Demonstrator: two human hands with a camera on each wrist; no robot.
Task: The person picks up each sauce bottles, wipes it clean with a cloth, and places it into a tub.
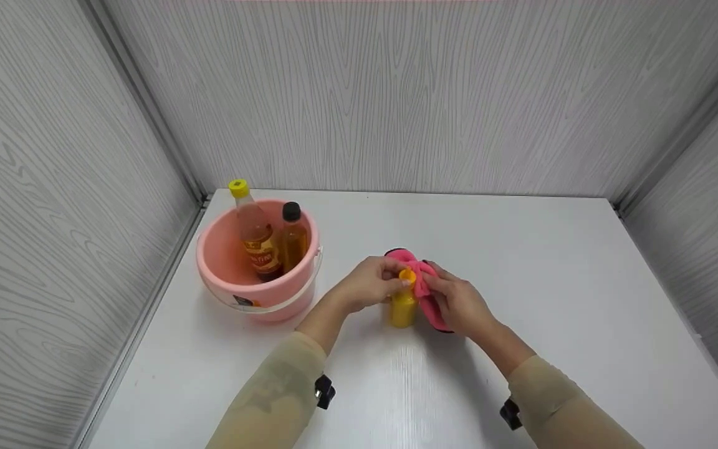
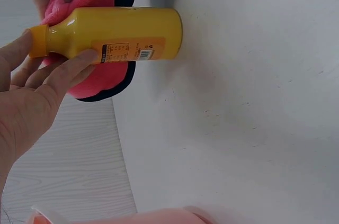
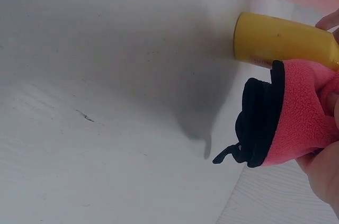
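A small yellow bottle (image 1: 403,308) with an orange cap (image 1: 407,275) stands upright on the white table (image 1: 521,262). My left hand (image 1: 368,285) grips the bottle's neck and shoulder (image 2: 69,33), fingers curled round it. My right hand (image 1: 455,301) holds a pink cloth with black trim (image 1: 424,284) against the bottle's top and right side. The right wrist view shows the cloth (image 3: 296,113) bunched in my fingers beside the bottle (image 3: 280,41).
A pink bucket (image 1: 222,274) stands at the table's back left, holding a yellow-capped bottle (image 1: 253,234) and a black-capped bottle (image 1: 293,237). Grey wood-grain walls (image 1: 396,93) close in the table on three sides.
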